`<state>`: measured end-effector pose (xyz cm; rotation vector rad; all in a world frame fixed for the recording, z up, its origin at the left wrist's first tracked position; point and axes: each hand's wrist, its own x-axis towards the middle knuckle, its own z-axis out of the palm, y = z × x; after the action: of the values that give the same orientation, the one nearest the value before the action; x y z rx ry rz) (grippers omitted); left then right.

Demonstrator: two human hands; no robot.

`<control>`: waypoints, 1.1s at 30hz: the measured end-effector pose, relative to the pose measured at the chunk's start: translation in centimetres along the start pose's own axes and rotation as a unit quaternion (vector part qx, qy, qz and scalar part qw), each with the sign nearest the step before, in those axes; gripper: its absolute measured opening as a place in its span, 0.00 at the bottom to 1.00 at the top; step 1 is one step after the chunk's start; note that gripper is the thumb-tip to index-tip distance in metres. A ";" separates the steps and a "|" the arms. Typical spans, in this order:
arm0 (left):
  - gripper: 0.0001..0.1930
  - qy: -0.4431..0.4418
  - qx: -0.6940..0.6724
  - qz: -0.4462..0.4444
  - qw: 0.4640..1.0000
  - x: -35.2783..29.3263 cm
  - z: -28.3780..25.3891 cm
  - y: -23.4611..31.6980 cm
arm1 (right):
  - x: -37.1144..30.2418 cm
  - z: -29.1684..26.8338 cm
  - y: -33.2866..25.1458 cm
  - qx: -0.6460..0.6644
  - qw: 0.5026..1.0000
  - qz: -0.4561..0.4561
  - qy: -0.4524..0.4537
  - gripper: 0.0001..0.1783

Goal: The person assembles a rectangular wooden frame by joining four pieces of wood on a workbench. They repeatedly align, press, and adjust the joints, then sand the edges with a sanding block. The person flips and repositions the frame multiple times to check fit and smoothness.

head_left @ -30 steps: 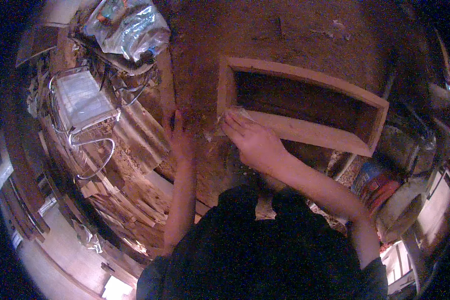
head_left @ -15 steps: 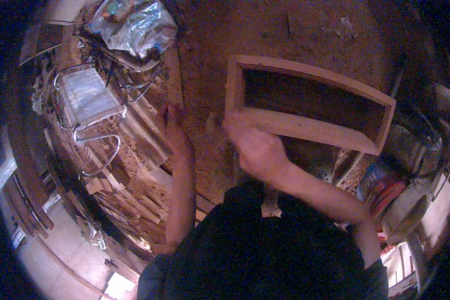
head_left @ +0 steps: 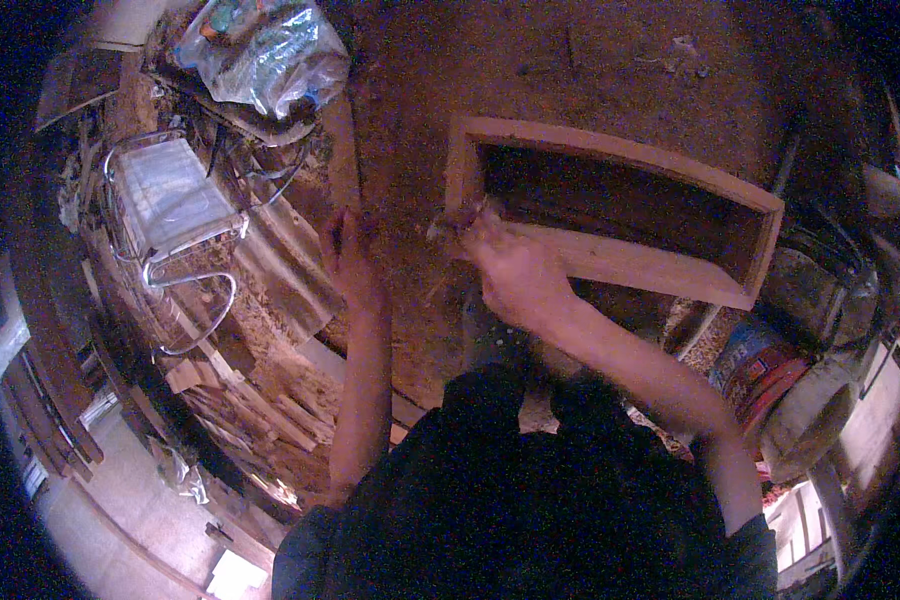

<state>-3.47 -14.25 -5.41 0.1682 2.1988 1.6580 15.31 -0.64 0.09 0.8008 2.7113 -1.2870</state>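
Note:
A rectangular wooden frame [head_left: 625, 262] lies on the brown work surface, its dark inside showing between pale boards. My right hand [head_left: 520, 275] is closed at the frame's near left corner. By its fingertips a small greyish piece [head_left: 440, 230] juts out, too dim and blurred to name. My left hand [head_left: 357, 265] hovers left of the frame, apart from it, beside a wooden edge strip. Its fingers are bent and drawn together toward the thumb; anything between them is too small to make out.
Left stands a metal-framed chair [head_left: 175, 190] with a pale seat, among wood scraps [head_left: 270, 400] and shavings. A clear plastic bag [head_left: 270, 60] sits at the far left. On the right are a blue and red bucket [head_left: 755, 360] and a pale round container [head_left: 808, 425].
My right hand has risen slightly at the frame's corner, and the greyish piece beside it is less smeared. My left hand and the frame stay nearly where they were.

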 end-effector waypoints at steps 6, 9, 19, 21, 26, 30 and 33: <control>0.19 -0.051 0.082 0.069 0.993 -0.6 1.2 0.8 | -3.1 -2.4 2.2 0.146 0.983 -0.110 -0.016 0.24; 0.22 -0.111 0.156 0.043 0.981 -0.1 2.5 1.4 | -3.4 -5.0 3.3 0.158 0.981 -0.062 0.095 0.22; 0.30 -0.226 0.275 0.090 0.930 -2.5 10.8 3.5 | -8.5 -8.6 6.3 0.071 0.983 0.158 0.068 0.17; 0.30 -0.228 0.229 0.069 0.944 -2.7 11.1 4.3 | -9.7 -8.9 6.9 0.072 0.978 0.183 0.068 0.16; 0.28 -0.234 0.255 0.106 0.932 -1.4 12.5 4.9 | -10.9 -9.9 7.3 0.076 0.970 0.232 -0.018 0.19; 0.28 -0.277 0.233 0.153 0.919 0.0 14.0 4.9 | -7.7 -8.2 7.2 0.083 0.978 0.186 -0.038 0.22; 0.27 -0.274 0.228 0.141 0.924 0.1 14.4 4.9 | -3.6 -6.5 6.6 0.124 0.979 0.139 -0.080 0.27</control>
<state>1.07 0.17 -4.11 0.9876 2.1223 1.0051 22.66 6.00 0.53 1.0053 2.2470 -1.5609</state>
